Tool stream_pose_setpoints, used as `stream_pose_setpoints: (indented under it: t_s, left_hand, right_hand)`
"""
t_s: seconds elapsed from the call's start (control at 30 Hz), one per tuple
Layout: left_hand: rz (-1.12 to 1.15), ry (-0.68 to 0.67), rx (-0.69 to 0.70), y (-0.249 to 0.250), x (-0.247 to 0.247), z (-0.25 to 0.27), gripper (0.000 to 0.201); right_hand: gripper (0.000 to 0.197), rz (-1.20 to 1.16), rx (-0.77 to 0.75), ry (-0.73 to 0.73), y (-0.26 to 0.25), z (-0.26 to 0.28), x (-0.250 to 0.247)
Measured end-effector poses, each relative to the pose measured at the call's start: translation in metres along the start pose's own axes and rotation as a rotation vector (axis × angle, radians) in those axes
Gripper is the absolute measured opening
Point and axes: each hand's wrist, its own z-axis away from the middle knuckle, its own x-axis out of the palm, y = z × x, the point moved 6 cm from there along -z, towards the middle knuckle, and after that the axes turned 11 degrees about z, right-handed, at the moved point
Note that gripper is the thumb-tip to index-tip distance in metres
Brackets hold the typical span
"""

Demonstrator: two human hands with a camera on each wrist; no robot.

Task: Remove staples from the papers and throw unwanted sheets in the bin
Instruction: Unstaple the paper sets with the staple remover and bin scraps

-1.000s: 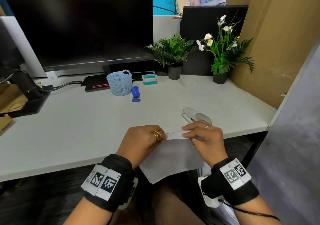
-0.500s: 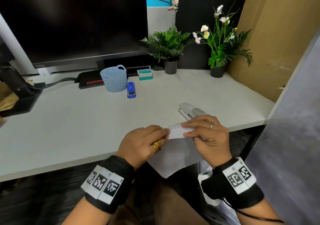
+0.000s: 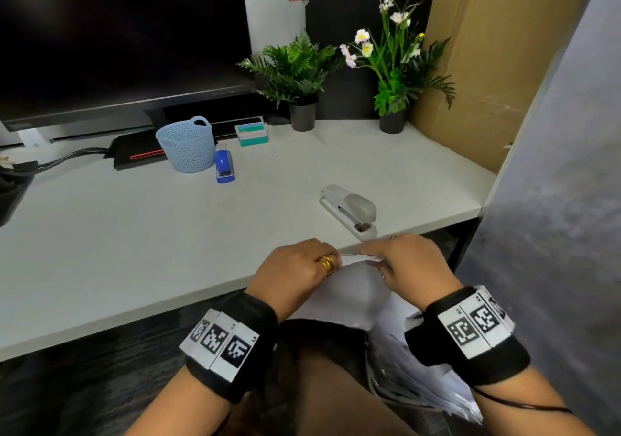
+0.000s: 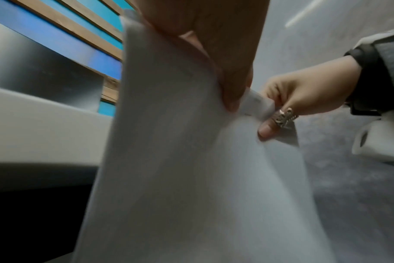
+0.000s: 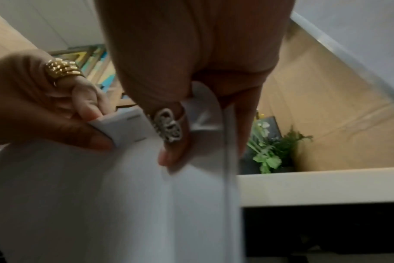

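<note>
Both hands hold a set of white stapled papers (image 3: 347, 296) just off the desk's front edge, the sheets hanging down over my lap. My left hand (image 3: 297, 272) pinches the top edge (image 5: 124, 127) between thumb and fingers. My right hand (image 3: 405, 264) pinches the same edge a short way to the right, fingers curled over it (image 4: 257, 105). Thin staple marks (image 5: 138, 139) show on the folded corner strip between the two hands. A grey stapler (image 3: 351, 210) lies on the desk just beyond my right hand. A light blue mesh basket (image 3: 186, 145) stands at the back left.
A small blue stapler (image 3: 224, 166) lies beside the basket, with a staple box (image 3: 252, 134) behind it. A monitor (image 3: 117, 39), two potted plants (image 3: 300, 76) and cables line the back of the desk (image 3: 134, 227). More papers (image 3: 426, 378) sit low at my right.
Both hands have drawn the papers back toward me, off the desk edge and away from the grey stapler. The hands keep their pinch on the top edge.
</note>
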Motion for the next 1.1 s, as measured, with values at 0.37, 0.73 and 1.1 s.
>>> stream_pose_setpoints:
  t_s: [0.37, 0.73, 1.1]
  left_hand:
    - [-0.075, -0.054, 0.077, -0.005, 0.051, -0.033, 0.036]
    - [-0.144, -0.159, -0.069, -0.028, 0.073, -0.045, 0.071]
    - [-0.044, -0.114, -0.197, -0.035, 0.061, -0.058, 0.055]
  right_hand:
    - [0.043, -0.177, 0.401, 0.375, 0.127, 0.073, 0.023]
    - [0.048, -0.233, 0.553, 0.257, 0.141, 0.092, 0.077]
    - [0.042, -0.27, 0.664, 0.425, 0.149, 0.098, 0.066]
